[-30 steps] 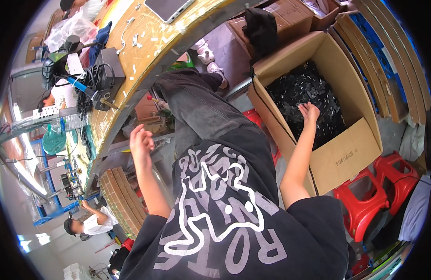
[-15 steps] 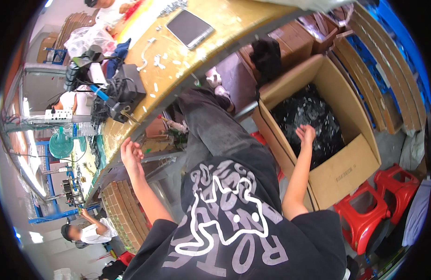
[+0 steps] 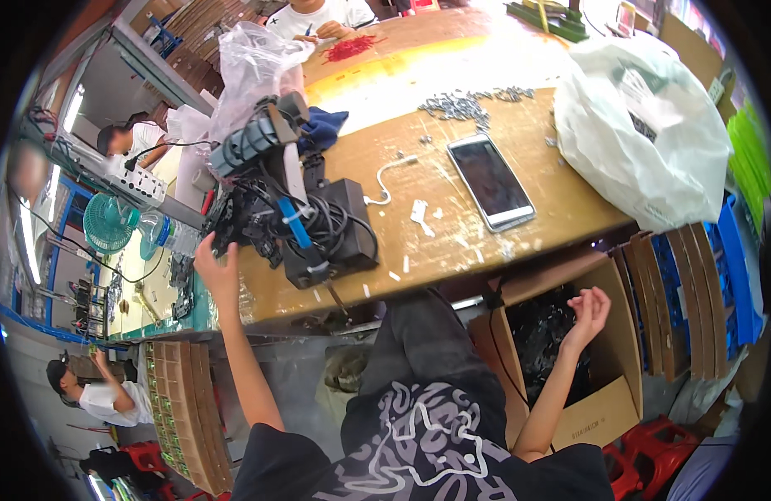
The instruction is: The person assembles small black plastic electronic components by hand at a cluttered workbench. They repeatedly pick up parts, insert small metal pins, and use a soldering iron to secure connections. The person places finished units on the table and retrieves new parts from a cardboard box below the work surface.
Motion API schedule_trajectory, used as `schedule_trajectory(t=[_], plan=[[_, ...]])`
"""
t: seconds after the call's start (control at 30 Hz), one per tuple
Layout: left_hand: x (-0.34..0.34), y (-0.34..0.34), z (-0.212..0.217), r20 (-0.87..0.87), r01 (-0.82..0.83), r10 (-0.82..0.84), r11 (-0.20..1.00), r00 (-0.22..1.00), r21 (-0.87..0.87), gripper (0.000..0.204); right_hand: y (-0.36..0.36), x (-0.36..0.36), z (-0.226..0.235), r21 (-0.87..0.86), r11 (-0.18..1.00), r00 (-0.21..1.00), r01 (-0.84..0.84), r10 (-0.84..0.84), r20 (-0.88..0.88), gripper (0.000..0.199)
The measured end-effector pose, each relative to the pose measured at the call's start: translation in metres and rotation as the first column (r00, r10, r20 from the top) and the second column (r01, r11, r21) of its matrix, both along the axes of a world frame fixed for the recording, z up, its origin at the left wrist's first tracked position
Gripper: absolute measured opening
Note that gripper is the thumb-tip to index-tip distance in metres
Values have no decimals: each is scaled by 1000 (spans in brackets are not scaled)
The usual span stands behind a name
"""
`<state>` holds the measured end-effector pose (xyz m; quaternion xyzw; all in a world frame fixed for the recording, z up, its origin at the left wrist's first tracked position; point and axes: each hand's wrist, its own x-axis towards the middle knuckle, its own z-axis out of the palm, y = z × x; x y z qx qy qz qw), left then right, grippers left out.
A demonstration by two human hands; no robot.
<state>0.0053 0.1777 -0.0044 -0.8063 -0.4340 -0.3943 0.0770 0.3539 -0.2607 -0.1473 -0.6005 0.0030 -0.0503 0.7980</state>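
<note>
My left hand (image 3: 218,265) is raised at the table's left edge with thumb and fingers apart, holding nothing I can see. Its fingertips are close to a heap of black plastic parts (image 3: 227,219); whether they touch cannot be told. Beside that heap stands a black power tool or device (image 3: 339,230) with coiled cable and a blue strip. Over the cardboard box (image 3: 607,409) at my right, my right hand (image 3: 588,319) hovers with loosely bent, separated fingers and nothing visible in it. Inside the box lies a mass of black, shiny pieces (image 3: 537,334).
On the table (image 3: 402,209) lie a phone (image 3: 492,184), a short white cable (image 3: 388,190), small grey metal parts (image 3: 461,106) and white scraps. A white plastic bag (image 3: 644,142) sits at the right. Red stools (image 3: 657,451) stand behind the box. A person (image 3: 319,21) works across the table.
My view has swung up and left, bringing more of the tabletop into sight. My left hand has come to the black parts on the table, while my right hand remains over the box.
</note>
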Motion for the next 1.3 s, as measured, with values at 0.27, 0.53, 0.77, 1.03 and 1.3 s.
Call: schedule_trajectory(t=[0.27, 0.53, 0.77, 1.03, 1.3], plan=[[11, 22, -17, -97, -55, 59, 998, 994, 35, 35, 147, 28, 146, -327, 911, 828, -253, 378, 413, 17], [8, 16, -10, 170, -18, 22, 1000, 985, -22, 15, 272, 137, 136, -884, 467, 616, -23, 703, 356, 29], [-1, 16, -6, 486, -23, 41, 999, 873, -45, 12, 295, 142, 128, -940, 340, 642, 19, 717, 273, 18], [-14, 24, -20, 935, 134, 20, 988, 355, -72, 21, 279, 135, 145, -902, 356, 674, -245, 731, 105, 24], [-25, 27, -18, 989, 292, -52, 956, 136, 10, 29, 271, 154, 137, -894, 308, 612, -327, 790, 48, 12]])
